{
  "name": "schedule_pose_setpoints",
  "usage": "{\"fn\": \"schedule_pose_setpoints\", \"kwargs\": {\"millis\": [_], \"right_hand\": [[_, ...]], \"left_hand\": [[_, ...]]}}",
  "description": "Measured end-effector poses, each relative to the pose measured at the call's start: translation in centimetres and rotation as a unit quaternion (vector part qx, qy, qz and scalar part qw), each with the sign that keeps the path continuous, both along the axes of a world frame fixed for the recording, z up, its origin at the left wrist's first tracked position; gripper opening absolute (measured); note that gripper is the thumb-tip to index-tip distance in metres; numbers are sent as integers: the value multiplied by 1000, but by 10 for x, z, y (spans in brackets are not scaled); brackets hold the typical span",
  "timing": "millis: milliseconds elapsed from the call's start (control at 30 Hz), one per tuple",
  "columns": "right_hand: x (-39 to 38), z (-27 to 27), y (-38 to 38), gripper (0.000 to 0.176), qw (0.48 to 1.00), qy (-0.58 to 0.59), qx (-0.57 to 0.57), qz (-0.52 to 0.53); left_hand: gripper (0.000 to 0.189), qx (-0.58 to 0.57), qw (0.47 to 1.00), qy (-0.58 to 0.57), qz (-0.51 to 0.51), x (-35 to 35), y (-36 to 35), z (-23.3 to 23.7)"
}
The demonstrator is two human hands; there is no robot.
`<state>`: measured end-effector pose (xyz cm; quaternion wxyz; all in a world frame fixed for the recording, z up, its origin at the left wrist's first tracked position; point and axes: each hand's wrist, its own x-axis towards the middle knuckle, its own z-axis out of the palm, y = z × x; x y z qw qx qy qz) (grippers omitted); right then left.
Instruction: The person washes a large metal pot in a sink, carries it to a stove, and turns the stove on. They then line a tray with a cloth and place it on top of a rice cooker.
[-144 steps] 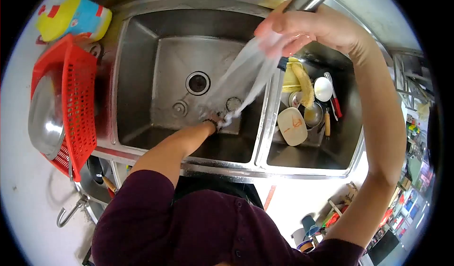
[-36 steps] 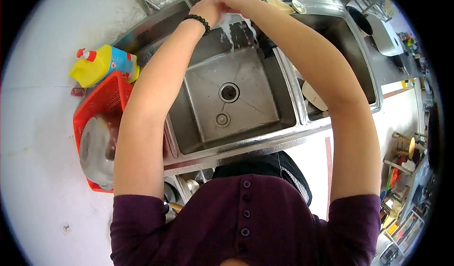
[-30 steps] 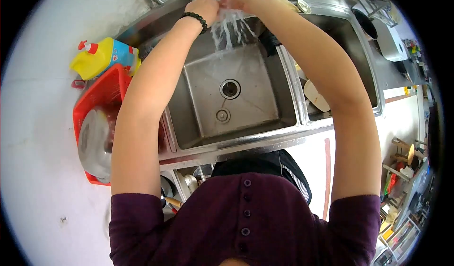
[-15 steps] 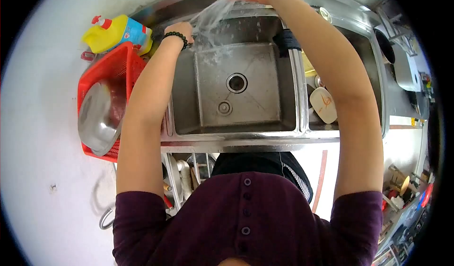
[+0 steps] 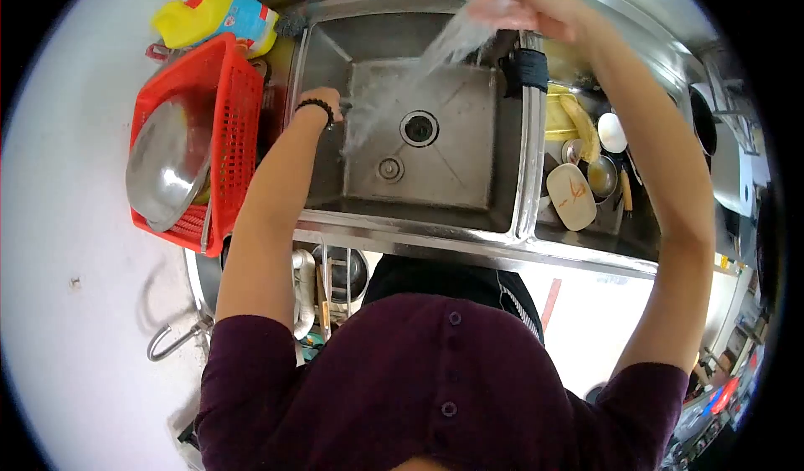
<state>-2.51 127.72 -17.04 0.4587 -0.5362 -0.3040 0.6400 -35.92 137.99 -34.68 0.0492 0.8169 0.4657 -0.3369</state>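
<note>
My left hand (image 5: 322,105), with a dark beaded bracelet at the wrist, is closed against the left wall of the steel sink (image 5: 469,178). What it holds, if anything, is too small to make out. My right hand (image 5: 532,9) is above the sink's far right corner, fingers curled in where the water (image 5: 448,48) starts. Spray and blur hide what they grip. The water fans down and left, past the drain (image 5: 419,128), toward my left hand.
At left, a red basket (image 5: 238,107) holds a metal bowl (image 5: 167,165); behind it lies a yellow jug (image 5: 213,20). A black cloth (image 5: 525,72) hangs over the divider. The right basin holds a whitish dish (image 5: 572,196), a ladle (image 5: 601,176) and a yellowish long piece (image 5: 580,126).
My right hand has moved right and slightly nearer, and the water's start with it. My left hand has come nearer along the sink's left side. The camera view has shifted.
</note>
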Motion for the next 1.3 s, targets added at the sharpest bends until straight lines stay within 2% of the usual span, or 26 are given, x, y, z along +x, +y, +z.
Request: {"fn": "schedule_pose_setpoints", "kwargs": {"millis": [33, 100, 133, 200, 333, 400, 433, 467, 533, 600, 667, 700, 733, 800, 833, 867, 933, 1000, 1067, 1100, 1133, 1200, 1233, 1300], "right_hand": [[5, -1, -7, 21, 1000, 1, -2, 6], [26, -6, -20, 35, 989, -114, 31, 93], [36, -7, -26, 35, 988, -113, 31, 98], [53, -2, -34, 41, 969, -163, 18, 187], [65, 14, -41, 41, 959, -183, -20, 213], [65, 21, -41, 40, 937, -251, -55, 238], [61, 19, -44, 39, 944, -250, -21, 215], [59, 21, -42, 39, 943, -254, -23, 214], [56, 25, -38, 41, 933, -252, -39, 252], [51, 18, -36, 42, 941, -247, -37, 229], [46, 12, -30, 43, 946, -244, -31, 212], [43, 12, -26, 43, 948, -241, -19, 209], [39, 12, -22, 44, 949, -237, -6, 206], [32, 7, -19, 44, 954, -229, 1, 193], [29, 5, -14, 43, 960, -219, 10, 176], [26, 2, -7, 43, 958, -220, 10, 183], [19, -3, 3, 41, 978, -125, 23, 165], [-14, 4, 10, 41, 984, -104, 22, 146], [-64, 22, 7, 22, 980, -166, 73, -82], [-60, 19, 13, 25, 978, -185, 78, -64], [-59, 16, 17, 25, 978, -184, 77, -66], [-56, 15, 22, 27, 985, -144, 86, -27], [-50, 19, 22, 31, 978, -200, 54, 3], [-6, -13, 19, 36, 983, -171, 60, 31]], "left_hand": [[39, -18, 999, 28, 15, -4, -10, -6], [40, -37, 997, 54, 35, -12, -29, -19], [41, -62, 994, 71, 47, -16, -38, -26], [43, -90, 990, 89, 64, -26, -53, -43], [42, -123, 984, 97, 83, -40, -79, -59], [43, -135, 983, 68, 103, -46, -86, -69], [40, -144, 982, 57, 103, -48, -88, -74], [40, -145, 983, 54, 101, -49, -89, -82], [33, -40, 991, 2, 127, -53, -88, -108], [31, -49, 990, 5, 128, -46, -84, -122], [27, 51, 994, -34, 86, -46, -81, -145], [23, 27, 971, -112, 210, -32, -83, -122], [23, 24, 970, -114, 213, -41, -76, -159], [21, 162, 929, -224, 248, -35, -70, -163], [22, 91, 958, -182, 202, -37, -72, -162], [22, 91, 956, -182, 209, -42, -69, -177], [24, 169, 981, -96, 18, -57, -63, -216], [29, 147, 985, -73, 43, -51, -68, -206], [34, 274, 935, -226, -21, -45, -79, -184], [43, 165, 951, -256, 44, -36, -77, -172], [43, 164, 952, -255, 42, -34, -78, -181], [54, -10, 980, -193, -51, -26, -75, -201], [54, -7, 980, -195, -50, -23, -82, -205], [64, -77, 987, -141, -19, -16, -111, -198]]}}
